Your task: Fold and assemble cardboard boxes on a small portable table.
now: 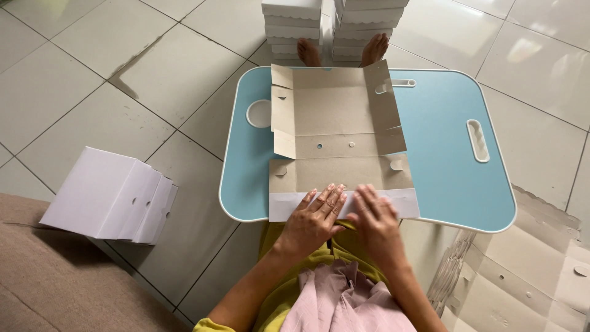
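Flat box blank (338, 132) lay at frame centre on blue table (448, 178), its near white flap (405, 201) pressed flat under left hand (313, 218) and right hand (376, 220), fingers spread open, gripping nothing, seemingly to crease the fold.

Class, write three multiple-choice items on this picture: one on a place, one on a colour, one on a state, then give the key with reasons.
1. Where do both hands rest?
A. on the box blank's near flap
B. on the floor
C. on the stacked boxes

2. What colour is the table top?
A. red
B. blue
C. black

3. How is the box blank?
A. closed
B. crushed
C. open, side flaps raised

Key: 1 A, the left hand and right hand press the white near flap of the box blank; 2 B, the table is light blue with a white rim; 3 C, its grey inside shows and the side flaps stand up.
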